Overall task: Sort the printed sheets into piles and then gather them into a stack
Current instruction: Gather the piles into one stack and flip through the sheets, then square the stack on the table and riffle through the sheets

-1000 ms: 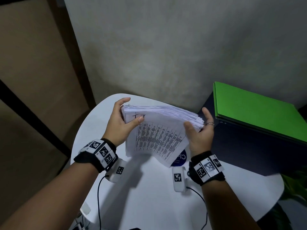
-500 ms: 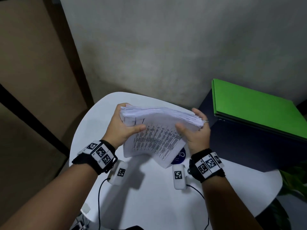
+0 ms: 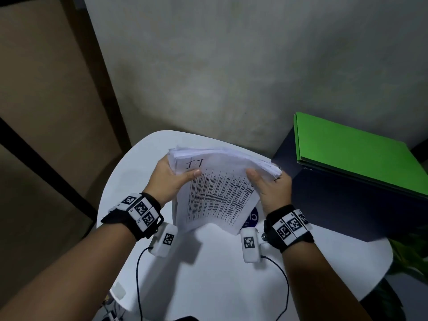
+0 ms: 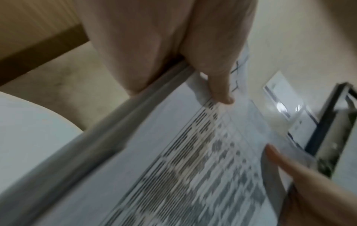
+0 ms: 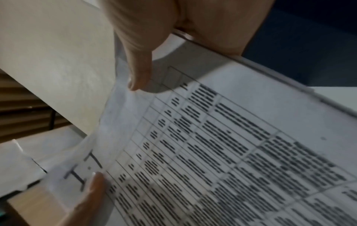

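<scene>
Thick stack of printed sheets (image 3: 215, 181) held up in the air above the white round tabletop (image 3: 208, 274), tilted so the printed face looks toward the camera, far edge highest. Clamped from both sides: left hand (image 3: 166, 179) in a closed grip on the left edge, thumb lying across the top sheet and fingers hidden behind the stack; right hand (image 3: 273, 188) in a closed grip on the right edge, thumb on the front face, fingers out of sight underneath. Handwritten "I.T" in dark ink near the top left corner of the top sheet, just above the left thumb. Below it a ruled table with dense rows of dark print, too blurred to read in any view. Front sheets sagging loose at the lower edge, curling down toward the tabletop. Partly covered by that lower corner, a round dark blue sticker (image 3: 252, 218) on the tabletop with a white "C" showing, remaining letters hidden. To the right, a dark blue cabinet (image 3: 347, 205) just beside the tabletop, with a green folder (image 3: 359, 154) lying flat on top. Behind, a grey wall (image 3: 231, 77). Black bands with square black-and-white markers on both wrists, white camera units and thin black cables hanging beneath.
</scene>
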A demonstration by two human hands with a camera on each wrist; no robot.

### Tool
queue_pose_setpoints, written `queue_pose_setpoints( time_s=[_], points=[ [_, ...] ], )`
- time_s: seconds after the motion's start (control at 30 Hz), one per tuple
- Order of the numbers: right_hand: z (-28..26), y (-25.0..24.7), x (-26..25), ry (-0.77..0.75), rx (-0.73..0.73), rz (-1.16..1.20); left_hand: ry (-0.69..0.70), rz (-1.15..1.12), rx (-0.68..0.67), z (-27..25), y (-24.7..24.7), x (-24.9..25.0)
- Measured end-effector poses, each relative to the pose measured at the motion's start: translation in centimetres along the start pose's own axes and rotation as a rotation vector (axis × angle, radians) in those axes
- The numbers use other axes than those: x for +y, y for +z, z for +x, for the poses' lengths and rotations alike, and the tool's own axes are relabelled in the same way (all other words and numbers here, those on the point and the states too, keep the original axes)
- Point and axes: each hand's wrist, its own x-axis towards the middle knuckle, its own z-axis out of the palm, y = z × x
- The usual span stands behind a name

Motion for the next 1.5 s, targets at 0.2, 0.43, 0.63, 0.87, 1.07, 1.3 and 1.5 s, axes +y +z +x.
queue_pose_setpoints(
  time_s=[0.2,0.43,0.63,0.87,1.07,1.3,1.5],
  points=[
    [0.2,0.9,-0.5,-0.021,0.045,-0.072,0.033,0.006,0.014,0.2,-0.1,-0.1],
    [0.7,0.9,-2.0,-0.106,0.055,-0.113,0.25,0.157,0.128,0.6,-1.3,3.0],
    [1.3,0.5,-1.9,0.023,0.365,0.142,-0.021,0.136,0.258,-0.9,-2.9,-0.6],
    [1.0,1.2,4.1,0.585,0.463,0.191,-0.813,-0.443,0.044,-3.2,-3.2,-11.0],
    [-2.3,-2.7,13.9,1.002,0.438,-0.12,-0.955,0.039,-0.01,-4.6,-3.6,-19.4],
    [-3.2,-7.3,15.6,0.834,0.339,-0.378,-0.705,0.407,-0.174,-3.5,-4.5,-20.3],
    [1.6,-6.4,16.4,0.701,-0.114,-0.902,-0.722,0.265,0.07,-2.4,-0.7,-15.6]
  ],
)
